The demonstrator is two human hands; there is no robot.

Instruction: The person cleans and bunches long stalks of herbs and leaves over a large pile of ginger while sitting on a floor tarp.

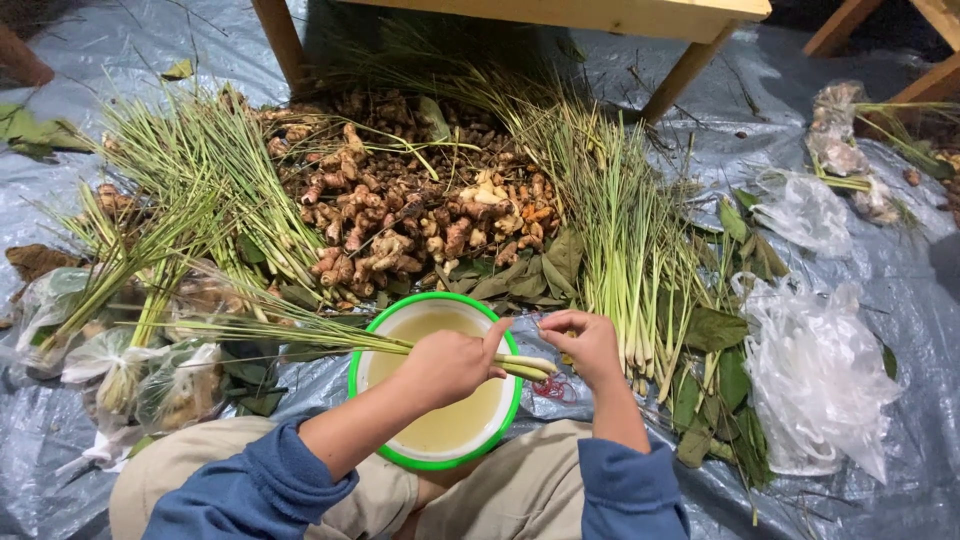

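My left hand grips a small bunch of lemongrass stalks that lies across a green-rimmed bowl of yellowish liquid between my knees. The pale stalk ends poke out past my fist toward the right. My right hand is at those ends with fingers pinched together, seemingly on something thin that I cannot make out. A red rubber band lies just below it on the tarp.
A heap of ginger and turmeric roots lies ahead, with lemongrass piles left and right. Bagged bundles sit at left, clear plastic bags at right. Green leaves lie scattered on the grey tarp. Wooden table legs stand behind.
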